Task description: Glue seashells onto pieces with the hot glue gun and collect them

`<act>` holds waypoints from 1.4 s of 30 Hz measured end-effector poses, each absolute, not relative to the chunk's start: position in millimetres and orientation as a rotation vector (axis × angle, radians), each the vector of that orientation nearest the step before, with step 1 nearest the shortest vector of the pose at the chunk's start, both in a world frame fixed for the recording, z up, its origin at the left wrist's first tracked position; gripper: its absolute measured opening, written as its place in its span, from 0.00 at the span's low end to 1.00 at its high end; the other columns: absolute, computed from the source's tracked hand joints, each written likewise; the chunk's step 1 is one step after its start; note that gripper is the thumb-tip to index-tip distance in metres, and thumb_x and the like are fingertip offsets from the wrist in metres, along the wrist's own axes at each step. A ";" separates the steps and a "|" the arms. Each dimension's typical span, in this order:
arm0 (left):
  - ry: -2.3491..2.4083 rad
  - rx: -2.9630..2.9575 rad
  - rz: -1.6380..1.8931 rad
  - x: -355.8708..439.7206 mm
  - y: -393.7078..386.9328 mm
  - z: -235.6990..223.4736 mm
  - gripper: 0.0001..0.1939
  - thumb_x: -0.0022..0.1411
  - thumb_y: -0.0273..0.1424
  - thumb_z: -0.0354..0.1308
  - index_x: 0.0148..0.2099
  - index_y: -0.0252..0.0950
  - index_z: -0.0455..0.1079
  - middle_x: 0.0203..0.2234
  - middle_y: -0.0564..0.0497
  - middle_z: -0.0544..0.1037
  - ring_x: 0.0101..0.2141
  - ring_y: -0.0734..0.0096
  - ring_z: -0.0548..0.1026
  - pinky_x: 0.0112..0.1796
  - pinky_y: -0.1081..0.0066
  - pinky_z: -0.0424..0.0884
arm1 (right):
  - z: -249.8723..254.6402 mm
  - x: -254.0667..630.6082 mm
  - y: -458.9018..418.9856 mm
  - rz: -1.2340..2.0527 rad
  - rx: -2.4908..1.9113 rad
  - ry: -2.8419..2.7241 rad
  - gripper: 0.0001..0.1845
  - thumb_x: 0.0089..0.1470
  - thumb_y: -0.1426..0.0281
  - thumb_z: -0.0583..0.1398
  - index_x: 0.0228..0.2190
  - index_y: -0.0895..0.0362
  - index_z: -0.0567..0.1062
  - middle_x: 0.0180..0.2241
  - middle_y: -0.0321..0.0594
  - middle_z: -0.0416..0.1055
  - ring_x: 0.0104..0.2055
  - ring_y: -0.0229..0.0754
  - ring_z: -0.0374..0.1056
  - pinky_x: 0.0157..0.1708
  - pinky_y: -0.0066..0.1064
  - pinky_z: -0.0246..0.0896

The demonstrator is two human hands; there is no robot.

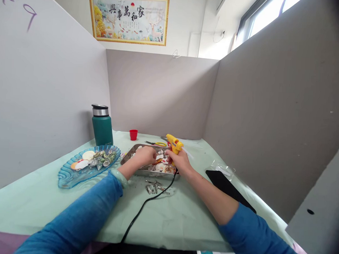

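Gripping a yellow glue gun [174, 142] in the right hand [181, 160], at the right end of a metal tray [153, 174] of shells [160, 166] on the desk [183, 220]. Reaching over the tray with the left hand [146, 156], curled inward; impossible to tell whether pinching anything.

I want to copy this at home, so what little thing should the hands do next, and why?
Perhaps the left hand should lift one shell-like piece from the metal tray: it is down among them, while the right hand holds the yellow glue gun. The left fingertips are hidden, so it may have one.
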State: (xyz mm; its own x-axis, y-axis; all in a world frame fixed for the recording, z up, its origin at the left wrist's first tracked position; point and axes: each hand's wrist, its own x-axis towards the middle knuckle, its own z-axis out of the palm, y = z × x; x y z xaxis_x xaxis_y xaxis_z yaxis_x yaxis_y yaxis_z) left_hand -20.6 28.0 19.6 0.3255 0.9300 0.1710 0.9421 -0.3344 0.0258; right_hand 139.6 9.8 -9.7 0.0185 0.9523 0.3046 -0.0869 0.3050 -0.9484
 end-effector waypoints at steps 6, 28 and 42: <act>-1.797 -2.350 -0.186 -15.6 33.1 24.4 0.13 0.54 0.32 0.54 0.38 0.32 0.77 0.35 0.36 0.78 0.37 0.54 0.76 0.36 0.66 0.68 | -10.5 139.9 10.0 1.017 -0.912 -1.284 0.14 0.42 0.67 0.62 0.34 0.55 0.67 0.24 0.32 0.70 0.19 0.34 0.64 0.18 0.25 0.59; -1.984 -2.237 -0.111 -40.8 49.5 26.3 0.14 0.51 0.31 0.55 0.41 0.34 0.73 0.40 0.38 0.77 0.41 0.57 0.75 0.36 0.68 0.69 | -9.4 141.3 9.3 1.000 -0.944 -1.313 0.14 0.43 0.67 0.61 0.35 0.56 0.67 0.26 0.31 0.68 0.20 0.32 0.63 0.20 0.24 0.60; -1.636 -2.734 0.157 -20.4 26.5 31.8 0.19 0.46 0.45 0.61 0.39 0.42 0.77 0.30 0.50 0.79 0.33 0.65 0.74 0.33 0.73 0.66 | -15.0 141.7 15.7 0.971 -0.940 -1.326 0.15 0.43 0.66 0.61 0.36 0.56 0.67 0.25 0.32 0.68 0.20 0.33 0.63 0.20 0.25 0.61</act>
